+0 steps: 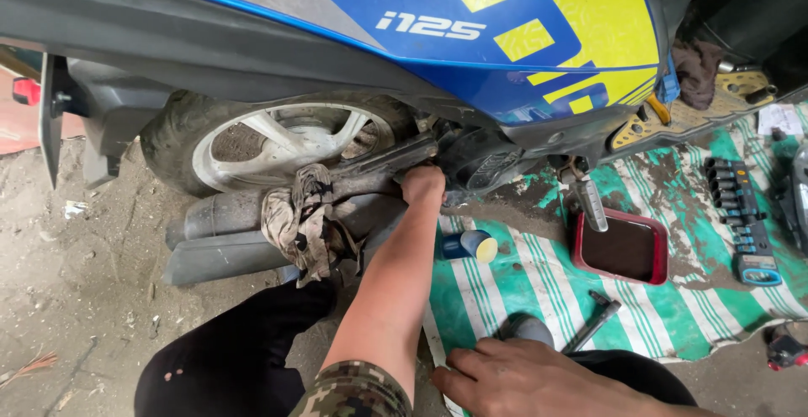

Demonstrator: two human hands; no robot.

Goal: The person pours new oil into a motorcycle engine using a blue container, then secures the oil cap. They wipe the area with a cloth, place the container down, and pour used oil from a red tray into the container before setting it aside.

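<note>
Reaching up under the blue and yellow scooter, the left hand is closed into a fist against the dark engine casing, just right of the rear wheel; what the fingers clamp is hidden, so I cannot tell what it holds. Just left of that forearm, a dirty rag hangs over the grey exhaust pipe. The right hand rests flat and open at the near edge, holding nothing, on the green and white striped mat. Just beyond its fingers lies a metal tool. Farther on the mat sit a small blue can with a yellow cap and, to the right, a red tray of dark oil. A rack of sockets lies far right.
</note>
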